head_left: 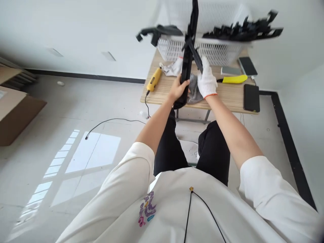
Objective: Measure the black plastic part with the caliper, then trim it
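Note:
My left hand (179, 88), bare, is closed round the lower part of a long black plastic part (187, 60), held upright above the table's front edge. My right hand (207, 79) wears a white knitted glove with an orange cuff. Its fingers are closed on a slim black piece (196, 55) that slants up to the left and crosses the plastic part; I cannot make out its exact kind. Behind my hands, a grey cloth-like bundle (193, 88) and a white glove (174, 68) lie on the wooden table (167, 96).
A yellow corded power tool (154, 79) lies left on the table. To the right are a yellow-handled knife (235, 79), a black phone (251, 98) and another dark device (247, 66). Black plastic parts (243, 32) lie across a white basket (220, 54). Cardboard (20, 114) stands far left.

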Tool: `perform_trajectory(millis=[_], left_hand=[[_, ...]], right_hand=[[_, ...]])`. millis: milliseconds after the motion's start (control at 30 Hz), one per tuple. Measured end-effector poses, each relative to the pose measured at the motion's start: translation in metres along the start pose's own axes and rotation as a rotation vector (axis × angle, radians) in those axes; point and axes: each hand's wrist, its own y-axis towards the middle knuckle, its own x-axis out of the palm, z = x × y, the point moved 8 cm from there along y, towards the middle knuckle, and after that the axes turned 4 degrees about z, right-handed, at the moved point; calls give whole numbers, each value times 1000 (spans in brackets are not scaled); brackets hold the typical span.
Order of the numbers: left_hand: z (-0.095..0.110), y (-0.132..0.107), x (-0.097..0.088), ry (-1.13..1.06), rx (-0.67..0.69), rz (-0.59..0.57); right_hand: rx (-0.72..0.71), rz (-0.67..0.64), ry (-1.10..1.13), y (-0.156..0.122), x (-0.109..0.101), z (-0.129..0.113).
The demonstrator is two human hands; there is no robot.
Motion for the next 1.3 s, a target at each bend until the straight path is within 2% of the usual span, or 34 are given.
perform_trajectory(millis=[100,200,300,400,533,633,800,933,1033,1167,1233,1300], left_hand=[[15,-2,-2,108,110,13],[23,-4,-5,155,178,35],[24,-5,-7,155,186,58],[24,-8,-5,199,192,47],[31,-15,0,240,299,-2],[26,-18,3,313,313,-54],[17,-16,2,383,262,-63],[19,-17,3,423,272,-76],[26,-21,8,493,299,-104],[31,-35,13,577,286,-195],[34,-48,8,595,238,-251],[45,-67,-6,649,187,-296]], right_hand=[[37,106,-125,6,-37,-5],[55,155,-158,6,-67,-13],[82,192,-86,-4,-79,-18],[114,136,120,-17,-60,-19],[171,53,309,-27,-12,-19],[260,32,451,-26,21,-17],[287,52,505,-19,47,-9],[285,70,491,-18,49,1],[260,78,423,-17,40,4],[75,64,267,-12,16,-8],[1,51,246,-10,4,-10],[-32,42,233,-9,-6,-5]])
